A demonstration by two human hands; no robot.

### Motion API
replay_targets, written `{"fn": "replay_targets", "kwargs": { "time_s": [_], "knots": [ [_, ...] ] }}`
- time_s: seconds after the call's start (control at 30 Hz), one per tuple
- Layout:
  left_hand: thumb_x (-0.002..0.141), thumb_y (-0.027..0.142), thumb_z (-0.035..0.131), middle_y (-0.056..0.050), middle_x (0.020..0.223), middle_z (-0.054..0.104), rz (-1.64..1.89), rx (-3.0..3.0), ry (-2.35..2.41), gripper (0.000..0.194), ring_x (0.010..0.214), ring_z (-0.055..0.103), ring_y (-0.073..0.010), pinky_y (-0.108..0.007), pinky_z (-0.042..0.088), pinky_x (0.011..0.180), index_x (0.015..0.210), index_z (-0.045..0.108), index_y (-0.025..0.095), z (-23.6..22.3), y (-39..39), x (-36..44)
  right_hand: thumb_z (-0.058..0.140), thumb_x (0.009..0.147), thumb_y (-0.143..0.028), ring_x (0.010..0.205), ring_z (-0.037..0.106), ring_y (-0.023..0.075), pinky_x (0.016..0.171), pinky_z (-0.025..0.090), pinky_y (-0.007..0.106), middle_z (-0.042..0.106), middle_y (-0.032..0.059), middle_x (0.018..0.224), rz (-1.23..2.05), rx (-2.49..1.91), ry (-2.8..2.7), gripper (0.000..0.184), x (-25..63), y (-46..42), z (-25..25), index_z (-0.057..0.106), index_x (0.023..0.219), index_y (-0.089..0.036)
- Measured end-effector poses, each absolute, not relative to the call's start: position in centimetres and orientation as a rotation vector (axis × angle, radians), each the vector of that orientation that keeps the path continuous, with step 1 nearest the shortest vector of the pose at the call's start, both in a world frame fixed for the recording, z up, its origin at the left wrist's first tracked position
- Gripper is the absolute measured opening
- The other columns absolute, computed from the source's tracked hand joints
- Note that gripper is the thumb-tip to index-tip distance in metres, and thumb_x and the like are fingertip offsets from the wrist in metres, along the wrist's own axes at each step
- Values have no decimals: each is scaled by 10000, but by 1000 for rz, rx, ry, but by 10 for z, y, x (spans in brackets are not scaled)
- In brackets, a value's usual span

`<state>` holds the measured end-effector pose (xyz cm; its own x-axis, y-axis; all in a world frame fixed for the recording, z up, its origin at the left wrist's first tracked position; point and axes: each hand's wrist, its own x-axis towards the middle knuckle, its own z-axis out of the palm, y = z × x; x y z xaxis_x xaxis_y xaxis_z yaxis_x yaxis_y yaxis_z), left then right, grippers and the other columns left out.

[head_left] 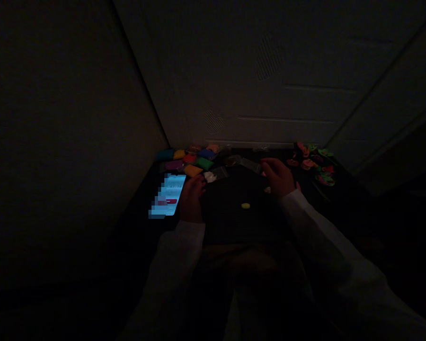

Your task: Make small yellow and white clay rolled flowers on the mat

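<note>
Pink-and-green moulded pieces (308, 164) look finished, a small yellow oval lump (245, 206) seems unfinished, and whether the loosely curved left hand (191, 200) or tightly curled right hand (279, 177) grips anything, I cannot tell.

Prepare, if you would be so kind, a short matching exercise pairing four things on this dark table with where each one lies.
Things:
1. Phone
2. Small yellow piece
3. Green packet
4. Pile of multicoloured pieces

Places:
A. Farther right than the right hand
B. In the gap between the two hands
C. Just to the left of the left hand
D. Right in front of a blue packet

Right pairs: 1-C, 2-B, 3-D, 4-A.
</note>
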<state>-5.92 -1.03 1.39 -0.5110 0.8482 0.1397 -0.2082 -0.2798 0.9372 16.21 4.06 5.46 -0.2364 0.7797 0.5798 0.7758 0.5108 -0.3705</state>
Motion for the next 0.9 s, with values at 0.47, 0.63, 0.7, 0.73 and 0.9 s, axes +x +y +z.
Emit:
{"fn": "replay_targets", "kwargs": {
  "time_s": [0.47, 0.63, 0.7, 0.73, 0.9],
  "knots": [
    [689, 350, 560, -19, 969, 594, 1950, 847, 1307, 269, 790, 569, -122, -239, 427, 662, 927, 577, 225, 11, -12, -62, 309, 884, -328, 1092, 430, 225, 910, 243, 436, 528, 104, 1165, -70, -1074, -2561, 334, 97, 16, 29, 501, 1116, -183],
    [704, 354, 548, -14, 968, 587, 1953, 860, 1299, 244, 793, 558, -114, -224, 419, 651, 910, 579, 227, 14, -14, -62, 326, 853, -460, 1218, 310, 234, 958, 189, 463, 407, 110, 1308, -74, -1065, -2631, 450, 98, 3, 22, 439, 1209, -209],
    [711, 360, 537, -14, 967, 586, 1958, 854, 1295, 245, 788, 556, -111, -221, 417, 647, 914, 575, 228, 13, -13, -62, 297, 845, -505, 1257, 256, 239, 978, 152, 485, 365, 111, 1345, -86, -1110, -2631, 508, 94, 9, 22, 401, 1248, -213],
    [714, 364, 534, -15, 967, 585, 1961, 847, 1292, 248, 784, 556, -110, -219, 417, 645, 918, 572, 228, 13, -12, -62, 278, 843, -523, 1269, 236, 244, 984, 135, 496, 347, 113, 1358, -92, -1146, -2620, 533, 93, 14, 22, 385, 1263, -213],
    [711, 368, 536, -26, 947, 584, 1968, 818, 1287, 266, 749, 556, -104, -214, 416, 622, 926, 561, 213, 12, -11, -62, 206, 827, -579, 1296, 186, 245, 1000, 81, 519, 253, 119, 1410, -80, -1224, -2602, 633, 92, 16, 20, 279, 1328, -199]
  ]
}}
